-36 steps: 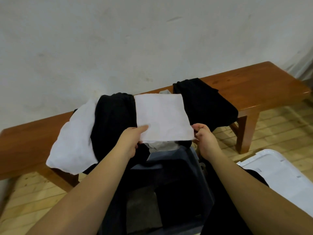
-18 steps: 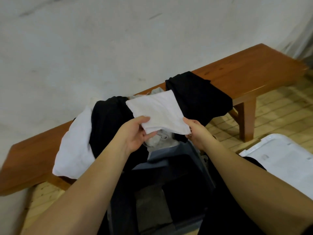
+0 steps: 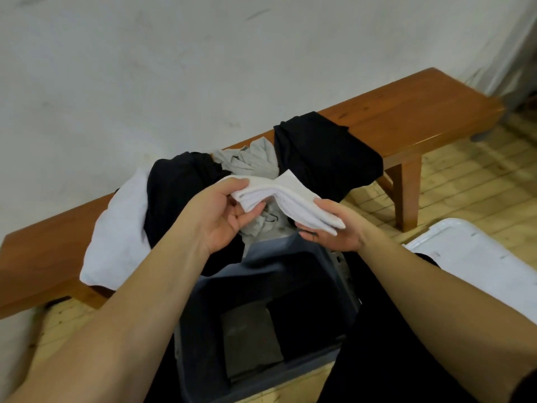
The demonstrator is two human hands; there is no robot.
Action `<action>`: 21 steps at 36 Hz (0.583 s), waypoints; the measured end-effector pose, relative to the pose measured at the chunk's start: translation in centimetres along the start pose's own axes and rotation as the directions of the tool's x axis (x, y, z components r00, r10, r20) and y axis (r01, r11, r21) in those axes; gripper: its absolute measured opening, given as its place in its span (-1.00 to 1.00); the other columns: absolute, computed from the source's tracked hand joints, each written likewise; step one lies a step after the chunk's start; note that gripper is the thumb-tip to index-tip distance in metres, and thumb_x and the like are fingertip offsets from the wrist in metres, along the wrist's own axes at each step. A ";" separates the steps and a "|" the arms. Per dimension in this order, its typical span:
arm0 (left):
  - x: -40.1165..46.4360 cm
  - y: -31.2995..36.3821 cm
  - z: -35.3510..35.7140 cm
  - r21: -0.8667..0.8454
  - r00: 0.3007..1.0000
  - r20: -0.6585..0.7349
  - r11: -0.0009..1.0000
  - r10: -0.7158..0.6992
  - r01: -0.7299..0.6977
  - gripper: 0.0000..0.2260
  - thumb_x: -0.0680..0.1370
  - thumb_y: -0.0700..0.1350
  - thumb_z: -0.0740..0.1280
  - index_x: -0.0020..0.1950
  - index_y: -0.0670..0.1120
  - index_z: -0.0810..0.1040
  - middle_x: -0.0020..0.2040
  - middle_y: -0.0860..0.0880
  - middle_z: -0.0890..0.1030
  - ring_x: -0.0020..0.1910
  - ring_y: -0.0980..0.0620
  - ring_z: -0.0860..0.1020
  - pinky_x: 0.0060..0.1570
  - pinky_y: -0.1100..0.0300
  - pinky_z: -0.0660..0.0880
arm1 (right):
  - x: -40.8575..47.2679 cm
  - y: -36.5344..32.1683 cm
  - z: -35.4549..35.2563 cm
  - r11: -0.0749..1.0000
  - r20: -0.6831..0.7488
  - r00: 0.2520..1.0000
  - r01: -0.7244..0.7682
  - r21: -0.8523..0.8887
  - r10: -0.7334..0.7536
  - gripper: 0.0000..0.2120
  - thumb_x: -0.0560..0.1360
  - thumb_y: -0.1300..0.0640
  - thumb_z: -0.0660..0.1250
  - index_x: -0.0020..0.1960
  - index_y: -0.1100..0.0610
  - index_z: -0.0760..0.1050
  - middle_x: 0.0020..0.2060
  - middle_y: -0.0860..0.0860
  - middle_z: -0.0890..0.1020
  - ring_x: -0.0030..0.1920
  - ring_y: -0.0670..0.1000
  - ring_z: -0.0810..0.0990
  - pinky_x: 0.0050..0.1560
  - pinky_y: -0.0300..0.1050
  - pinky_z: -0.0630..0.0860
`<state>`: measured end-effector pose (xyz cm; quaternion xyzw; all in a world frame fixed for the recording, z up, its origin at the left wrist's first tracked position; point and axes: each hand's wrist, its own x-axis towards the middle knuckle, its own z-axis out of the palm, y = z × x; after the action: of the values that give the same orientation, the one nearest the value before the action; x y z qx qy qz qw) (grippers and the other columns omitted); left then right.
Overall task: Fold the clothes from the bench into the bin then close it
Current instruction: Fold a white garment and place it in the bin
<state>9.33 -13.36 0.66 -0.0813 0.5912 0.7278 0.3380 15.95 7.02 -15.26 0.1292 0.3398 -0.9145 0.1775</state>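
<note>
Both hands hold a folded white cloth [image 3: 293,200] in the air above the far rim of the dark grey bin [image 3: 293,254]. My left hand [image 3: 220,213] pinches its left end between thumb and fingers. My right hand [image 3: 334,228] grips the right end from below, thumb on top. Folded dark clothes [image 3: 302,318] lie at the bin's bottom. On the wooden bench [image 3: 406,112] behind lie a white garment [image 3: 116,228], two black garments [image 3: 180,187] [image 3: 322,152] and a crumpled grey one [image 3: 250,158].
The bin's white lid [image 3: 479,257] lies on the wooden floor to the right of the bin. A pale wall runs behind the bench. The bench's right half is bare wood. My dark trousers show beside the bin.
The white cloth was spread flat over the bench pile; my hands have lifted it and brought it together into a thicker fold, drawn toward the bin. The grey garment now shows.
</note>
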 end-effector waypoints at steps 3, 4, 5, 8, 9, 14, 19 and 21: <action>-0.8 -0.9 -1.6 0.006 1.000 -0.008 1.000 -0.015 0.015 -0.87 0.60 -0.25 0.27 0.11 -0.25 0.55 -0.11 -0.17 0.71 -0.19 -0.05 0.71 -0.30 0.17 0.63 | -1.8 -0.3 0.1 1.000 0.029 0.999 -0.025 -0.018 0.026 -0.34 0.24 0.00 0.63 0.25 0.21 0.54 0.12 0.14 0.67 0.13 0.08 0.67 0.23 0.01 0.56; -0.9 -1.3 -2.2 0.006 0.999 -0.019 1.000 -0.028 0.028 -0.86 0.60 -0.25 0.27 0.11 -0.24 0.55 -0.10 -0.16 0.71 -0.19 -0.04 0.71 -0.30 0.17 0.63 | -2.3 -0.3 0.0 0.998 0.024 0.999 -0.048 -0.028 0.048 -0.24 0.12 0.04 0.70 0.24 0.23 0.53 0.07 0.14 0.68 0.06 0.07 0.69 0.16 0.00 0.61; -1.2 -1.7 -2.8 0.007 0.998 -0.033 0.999 -0.047 0.047 -0.87 0.59 -0.24 0.27 0.10 -0.23 0.56 -0.10 -0.16 0.71 -0.20 -0.02 0.71 -0.30 0.18 0.63 | -2.5 -0.2 -0.1 0.996 0.011 0.997 -0.074 -0.046 0.075 -0.18 0.05 0.06 0.73 0.23 0.24 0.53 0.03 0.12 0.69 0.01 0.04 0.70 0.07 -0.02 0.64; -1.6 -3.6 -5.0 -0.005 0.992 -0.067 0.994 -0.105 0.105 -0.88 0.59 -0.23 0.28 0.07 -0.21 0.57 -0.11 -0.13 0.71 -0.20 0.00 0.70 -0.30 0.19 0.63 | -3.1 0.3 -0.2 0.975 -0.057 0.985 -0.167 -0.146 0.161 -0.14 0.00 0.07 0.74 0.25 0.19 0.53 0.04 0.07 0.68 -0.03 -0.01 0.69 -0.10 -0.10 0.65; -1.7 -4.0 -5.5 0.003 0.990 -0.069 0.993 -0.121 0.121 -0.88 0.59 -0.23 0.28 0.07 -0.21 0.57 -0.12 -0.12 0.72 -0.21 0.01 0.70 -0.31 0.20 0.63 | -3.3 0.2 -0.1 0.964 -0.082 0.980 -0.196 -0.181 0.184 -0.14 0.01 0.06 0.73 0.25 0.18 0.53 0.02 0.06 0.68 -0.05 -0.02 0.69 -0.13 -0.13 0.65; -1.4 -8.3 -9.7 0.017 0.959 -0.123 0.966 -0.254 0.258 -0.85 0.58 -0.22 0.31 0.12 -0.20 0.57 -0.11 -0.07 0.71 -0.18 0.04 0.68 -0.28 0.21 0.63 | -3.1 1.1 0.5 0.881 -0.296 0.903 -0.390 -0.267 0.310 -0.66 0.42 0.15 0.45 0.17 0.21 0.54 -0.18 0.04 0.69 -0.23 -0.07 0.67 -0.26 -0.22 0.64; 0.5 -13.9 -13.2 0.025 0.886 -0.239 0.910 -0.397 0.414 -0.89 0.58 -0.23 0.31 0.09 -0.21 0.55 -0.16 -0.10 0.67 -0.22 -0.01 0.62 -0.33 0.22 0.60 | -0.5 3.7 0.4 0.705 -0.508 0.738 -0.638 -0.311 0.444 -0.80 0.55 0.22 0.35 0.16 0.22 0.49 -0.16 0.09 0.65 -0.21 -0.02 0.63 -0.40 -0.25 0.56; 1.5 -16.0 -14.2 0.042 0.850 -0.296 0.883 -0.436 0.468 -0.89 0.59 -0.24 0.30 0.10 -0.22 0.53 -0.13 -0.13 0.62 -0.20 -0.03 0.58 -0.32 0.18 0.57 | 1.0 5.2 -0.2 0.645 -0.574 0.660 -0.713 -0.275 0.485 -0.78 0.54 0.26 0.36 0.17 0.20 0.46 -0.05 0.13 0.60 -0.12 0.03 0.61 -0.39 -0.20 0.60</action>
<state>13.61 -24.62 -17.09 -0.3002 0.6368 0.5743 0.4177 17.23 3.22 -18.79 0.3968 0.5203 -0.6280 0.4212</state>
